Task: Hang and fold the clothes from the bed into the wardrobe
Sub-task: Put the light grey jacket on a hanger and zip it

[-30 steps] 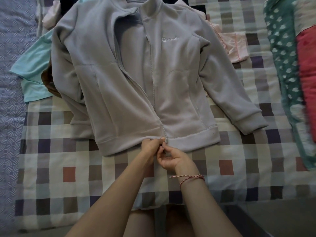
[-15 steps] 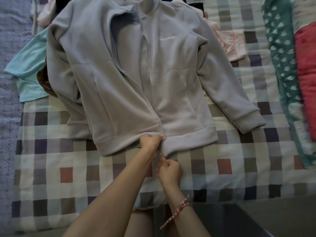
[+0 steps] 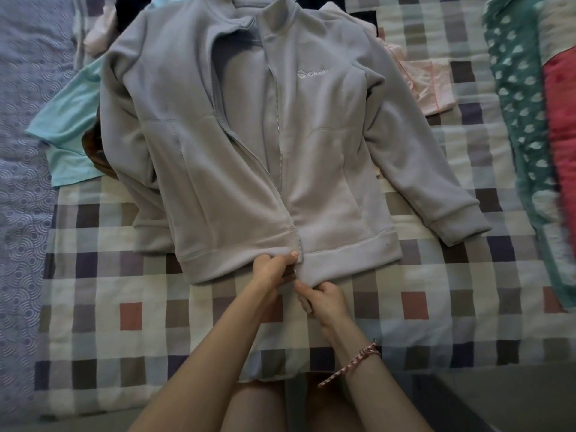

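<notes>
Grey jacket (image 3: 237, 169) flat on bed, left hand (image 3: 271, 269) and right hand (image 3: 324, 299) pinching its hem

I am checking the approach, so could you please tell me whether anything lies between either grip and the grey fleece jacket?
Nothing visible does. The left grip holds the grey fleece zip-up jacket at its hem beside the zip, and the right grip pinches the hem's lower edge.

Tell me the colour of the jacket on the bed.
Pale grey, white chest logo; the jacket shows in the head view.
</notes>
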